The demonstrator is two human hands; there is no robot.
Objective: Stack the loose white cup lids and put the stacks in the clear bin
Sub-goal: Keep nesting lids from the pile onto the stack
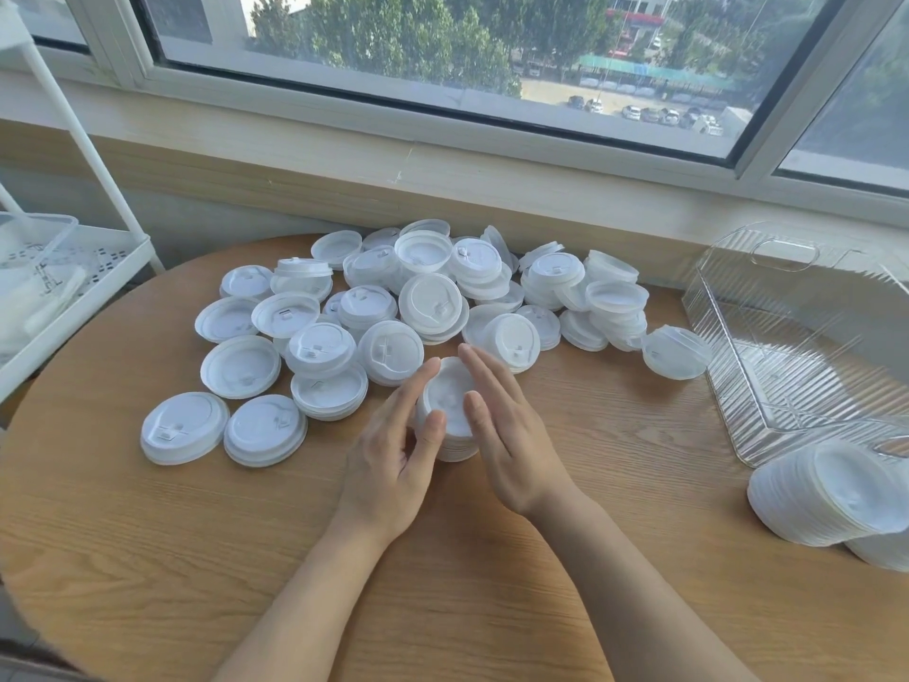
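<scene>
A short stack of lids stands on the surface between both hands, left hand and right hand pressing its sides with straight fingers.

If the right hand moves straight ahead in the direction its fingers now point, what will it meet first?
The right hand points up and slightly left, along the side of the small stack of lids held between both hands. Going straight on, its fingertips would probably first touch the loose lid at the pile's near edge, though depth is unclear.
</scene>
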